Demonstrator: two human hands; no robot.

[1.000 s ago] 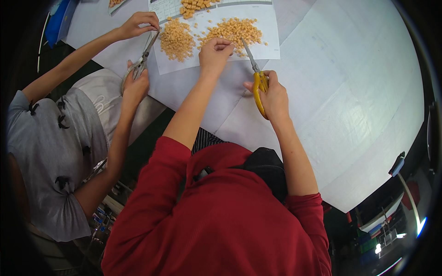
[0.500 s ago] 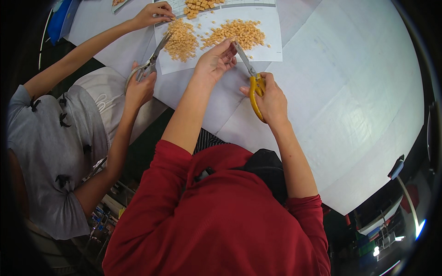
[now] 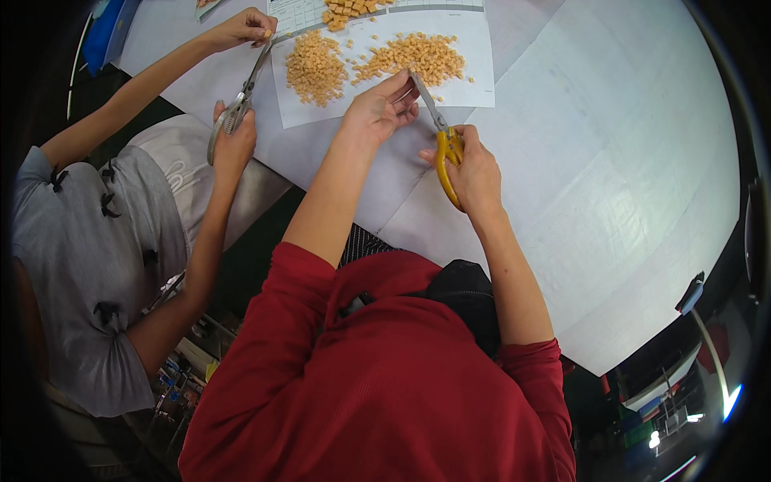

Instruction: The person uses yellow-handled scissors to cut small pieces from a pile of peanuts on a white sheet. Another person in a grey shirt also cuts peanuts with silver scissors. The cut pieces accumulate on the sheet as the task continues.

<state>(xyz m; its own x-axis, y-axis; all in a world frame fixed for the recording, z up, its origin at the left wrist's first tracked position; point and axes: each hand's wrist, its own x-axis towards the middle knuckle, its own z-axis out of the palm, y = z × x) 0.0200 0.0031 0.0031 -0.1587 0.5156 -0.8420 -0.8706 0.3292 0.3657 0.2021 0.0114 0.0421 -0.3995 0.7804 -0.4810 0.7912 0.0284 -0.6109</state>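
My right hand (image 3: pixel 477 175) is wrapped round the yellow handles of a pair of spring-loaded shears (image 3: pixel 441 120), blades pointing up and to the left. At the blade tips, my left hand (image 3: pixel 377 111) has its thumb and forefinger pinched together. Whatever lies in that pinch is too small to make out. Just beyond my fingers, a loose pile of small tan-orange cubes (image 3: pixel 424 58) spreads over a white paper sheet (image 3: pixel 474 95). A second, rounder pile of small pieces (image 3: pixel 315 71) lies to its left. Larger cubes (image 3: pixel 351 11) sit at the top edge.
On my left, a co-worker in a grey top (image 3: pixel 104 233) holds silver shears (image 3: pixel 239 108) and a small cube (image 3: pixel 268 34). A blue bin (image 3: pixel 111 32) stands at the far left. The white-covered table (image 3: pixel 618 177) extends right, with a clamp-like object (image 3: pixel 691 293) at its edge.
The co-worker's hands and silver shears have moved left, away from the left pile. My own hands and the yellow shears have barely shifted.
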